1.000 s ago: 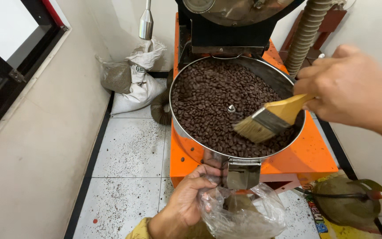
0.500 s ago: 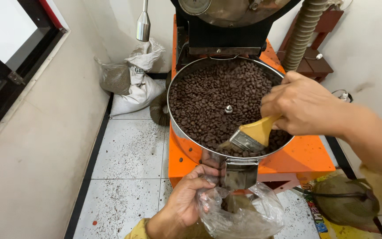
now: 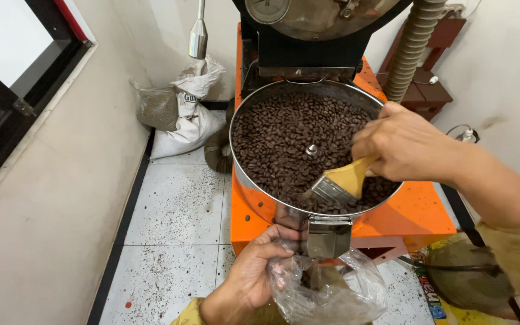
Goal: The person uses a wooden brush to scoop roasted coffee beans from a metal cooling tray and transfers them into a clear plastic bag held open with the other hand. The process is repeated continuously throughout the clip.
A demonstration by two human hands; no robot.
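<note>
A round steel cooling tray [image 3: 243,174] on an orange coffee roaster [image 3: 413,210] is filled with dark roasted coffee beans [image 3: 278,141]. My right hand [image 3: 401,144] grips a wooden-handled paintbrush [image 3: 338,185], its bristles down in the beans at the tray's front rim. Below, my left hand [image 3: 257,271] holds a clear plastic bag [image 3: 332,295] open under the metal discharge chute [image 3: 327,236]. Some beans lie inside the bag.
White and brown sacks [image 3: 179,111] lean in the far corner on the tiled floor [image 3: 173,241], which is speckled with chaff. A ribbed hose [image 3: 410,51] rises at right. A wall with a dark window frame [image 3: 28,90] stands at left. A green pan [image 3: 464,274] lies at bottom right.
My right hand has swept the brush leftward and toward me through the beans, to the tray's front rim above the chute. The left hand keeps holding the bag in place.
</note>
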